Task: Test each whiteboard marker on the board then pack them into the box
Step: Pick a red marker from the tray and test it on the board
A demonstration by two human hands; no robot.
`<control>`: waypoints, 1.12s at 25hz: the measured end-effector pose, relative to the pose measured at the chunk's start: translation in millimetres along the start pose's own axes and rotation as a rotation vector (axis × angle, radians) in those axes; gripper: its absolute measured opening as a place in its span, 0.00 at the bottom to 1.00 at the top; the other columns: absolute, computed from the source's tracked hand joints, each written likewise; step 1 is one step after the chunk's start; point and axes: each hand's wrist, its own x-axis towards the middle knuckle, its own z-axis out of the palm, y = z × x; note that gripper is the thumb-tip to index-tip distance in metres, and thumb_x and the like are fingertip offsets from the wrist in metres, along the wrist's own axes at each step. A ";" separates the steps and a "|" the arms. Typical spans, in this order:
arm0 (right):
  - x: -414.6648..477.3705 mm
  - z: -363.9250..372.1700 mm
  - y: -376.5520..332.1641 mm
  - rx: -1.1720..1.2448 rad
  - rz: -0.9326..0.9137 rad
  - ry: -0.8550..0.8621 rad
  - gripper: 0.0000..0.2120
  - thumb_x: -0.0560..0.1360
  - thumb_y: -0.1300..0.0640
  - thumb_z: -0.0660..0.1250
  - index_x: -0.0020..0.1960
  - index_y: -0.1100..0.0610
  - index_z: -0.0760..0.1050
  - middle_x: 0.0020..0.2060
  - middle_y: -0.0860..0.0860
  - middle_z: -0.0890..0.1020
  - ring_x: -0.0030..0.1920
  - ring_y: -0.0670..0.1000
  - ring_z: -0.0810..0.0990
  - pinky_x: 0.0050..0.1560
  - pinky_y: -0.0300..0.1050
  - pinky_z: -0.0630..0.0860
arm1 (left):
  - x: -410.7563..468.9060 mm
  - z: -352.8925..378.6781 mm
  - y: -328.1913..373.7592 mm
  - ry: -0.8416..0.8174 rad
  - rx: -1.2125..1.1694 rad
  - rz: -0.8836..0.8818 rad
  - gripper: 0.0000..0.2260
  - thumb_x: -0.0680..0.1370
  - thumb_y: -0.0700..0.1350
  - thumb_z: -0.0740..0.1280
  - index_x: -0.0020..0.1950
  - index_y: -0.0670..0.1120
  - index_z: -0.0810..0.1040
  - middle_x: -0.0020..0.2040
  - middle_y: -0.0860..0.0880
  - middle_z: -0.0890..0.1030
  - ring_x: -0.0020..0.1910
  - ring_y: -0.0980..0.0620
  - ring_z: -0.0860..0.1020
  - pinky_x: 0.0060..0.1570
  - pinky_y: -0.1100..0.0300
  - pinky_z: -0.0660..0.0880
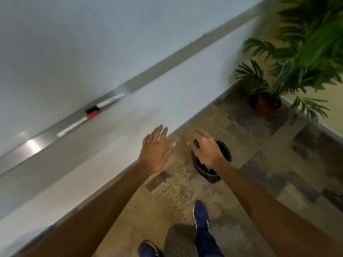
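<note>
1. Left hand (pixel 156 149) held out with fingers straight and spread, holding nothing; right hand (pixel 207 147) fingers loose, also holding nothing.
2. Black-capped marker (pixel 105 103) and red-capped marker (pixel 78 124) lie cap to cap on the whiteboard tray (pixel 37 145), well apart from both hands.
3. Whiteboard (pixel 55 43) above the tray; no box in view.
4. Markers look light, stiff, smooth plastic; likely roll. Pinch mid-barrel, pull the cap separately.
5. Black bin (pixel 225 149) on the floor under the right hand.
</note>
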 end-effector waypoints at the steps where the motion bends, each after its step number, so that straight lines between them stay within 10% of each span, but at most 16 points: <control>1: -0.7 -5.4 -19.4 0.008 -0.022 0.011 0.21 0.80 0.55 0.65 0.73 0.57 0.70 0.70 0.57 0.73 0.70 0.59 0.70 0.68 0.60 0.70 | -12.5 -20.2 -4.5 0.024 0.000 -0.018 0.29 0.84 0.61 0.50 0.82 0.50 0.50 0.83 0.50 0.48 0.81 0.51 0.47 0.78 0.52 0.45; 13: 15.0 -34.2 -233.7 0.012 -0.245 0.017 0.17 0.80 0.53 0.66 0.68 0.55 0.75 0.59 0.54 0.79 0.58 0.54 0.78 0.60 0.52 0.76 | -137.6 -184.0 -86.1 0.260 0.029 -0.221 0.26 0.84 0.58 0.54 0.81 0.49 0.56 0.82 0.49 0.54 0.80 0.47 0.53 0.77 0.51 0.49; 28: 100.3 1.6 -349.1 -0.421 -0.667 -0.234 0.11 0.79 0.54 0.67 0.59 0.56 0.79 0.53 0.54 0.81 0.57 0.55 0.76 0.57 0.50 0.74 | -165.6 -212.1 -127.5 0.315 -0.084 -0.536 0.27 0.84 0.54 0.58 0.81 0.48 0.56 0.82 0.46 0.52 0.80 0.45 0.54 0.78 0.48 0.53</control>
